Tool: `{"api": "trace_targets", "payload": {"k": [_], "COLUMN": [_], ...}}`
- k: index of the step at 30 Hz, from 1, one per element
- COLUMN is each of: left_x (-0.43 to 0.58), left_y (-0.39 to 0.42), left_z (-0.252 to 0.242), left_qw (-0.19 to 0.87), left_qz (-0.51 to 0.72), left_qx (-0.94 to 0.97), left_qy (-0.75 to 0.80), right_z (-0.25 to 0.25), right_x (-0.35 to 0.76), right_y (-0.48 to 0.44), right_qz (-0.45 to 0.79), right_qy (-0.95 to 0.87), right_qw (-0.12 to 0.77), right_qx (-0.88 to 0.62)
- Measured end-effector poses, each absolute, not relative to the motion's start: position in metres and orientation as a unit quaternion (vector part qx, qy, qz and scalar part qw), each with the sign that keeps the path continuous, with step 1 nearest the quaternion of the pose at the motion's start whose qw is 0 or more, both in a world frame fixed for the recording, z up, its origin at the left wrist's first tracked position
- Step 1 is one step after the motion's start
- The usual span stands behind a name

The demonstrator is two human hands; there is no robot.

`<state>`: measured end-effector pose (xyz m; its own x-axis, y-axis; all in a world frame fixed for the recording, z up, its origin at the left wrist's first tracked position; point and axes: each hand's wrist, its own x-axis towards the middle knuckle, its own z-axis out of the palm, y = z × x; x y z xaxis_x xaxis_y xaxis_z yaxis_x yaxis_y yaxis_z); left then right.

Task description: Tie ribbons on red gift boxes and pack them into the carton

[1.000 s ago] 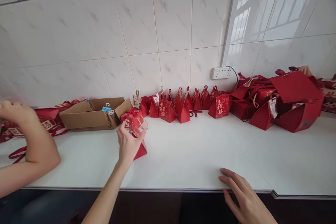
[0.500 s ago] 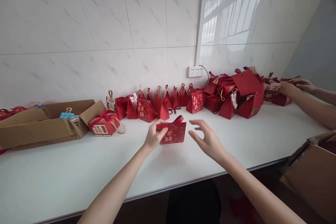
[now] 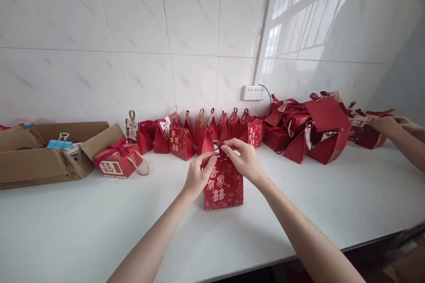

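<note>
A red box with pale printed characters (image 3: 224, 188) stands upright on the white table in front of me. My left hand (image 3: 200, 170) pinches its top edge on the left side. My right hand (image 3: 244, 159) has its fingers closed on the top edge at the right, close to my left fingertips. A gold line shows just under the fingers. The ribbon at the top is mostly hidden by my hands. Behind the box, a row of small red boxes with loops (image 3: 202, 137) lines the wall.
An open cardboard box (image 3: 36, 163) with a blue clip is at the left, beside a red gift box (image 3: 114, 163). Red boxes are piled (image 3: 327, 119) at the right. Another person's hands (image 3: 395, 126) touch boxes at the far right. A power strip (image 3: 254, 93) is on the wall.
The red box now stands upright and nearer, with its printed front facing me. My right hand has come in from the right and closed on its top. The camera view has shifted.
</note>
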<state>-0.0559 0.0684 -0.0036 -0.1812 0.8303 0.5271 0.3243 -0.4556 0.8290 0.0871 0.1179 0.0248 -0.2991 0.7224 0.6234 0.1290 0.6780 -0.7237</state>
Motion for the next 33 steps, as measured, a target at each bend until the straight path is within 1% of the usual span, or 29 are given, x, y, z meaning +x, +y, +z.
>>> {"api": "trace_targets", "payload": {"k": [4, 7, 12, 20, 25, 30, 33], "left_x": [-0.051, -0.045, -0.04, -0.041, -0.042, -0.047, -0.05], "left_y": [0.067, 0.065, 0.063, 0.061, 0.063, 0.063, 0.061], "left_z": [0.002, 0.002, -0.001, -0.001, -0.001, -0.003, -0.006], "left_qw": [0.222, 0.209, 0.149, 0.093, 0.115, 0.168, 0.172], "left_qz": [0.624, 0.623, 0.636, 0.624, 0.623, 0.628, 0.612], "left_qx": [0.592, 0.59, 0.588, 0.596, 0.587, 0.592, 0.607], "left_qy": [0.459, 0.469, 0.478, 0.497, 0.504, 0.476, 0.477], "right_z": [0.009, 0.0, -0.002, 0.0, 0.0, -0.001, -0.002], "right_x": [0.077, 0.08, 0.091, 0.096, 0.098, 0.096, 0.096], "right_y": [0.118, 0.113, 0.106, 0.111, 0.113, 0.112, 0.112], "right_qz": [0.319, 0.339, 0.337, 0.288, 0.316, 0.325, 0.325], "right_qy": [-0.702, -0.682, -0.726, -0.777, -0.773, -0.763, -0.76], "right_qw": [0.57, 0.586, 0.56, 0.524, 0.501, 0.505, 0.511], "right_qx": [-0.281, -0.279, -0.217, -0.196, -0.228, -0.239, -0.234]}}
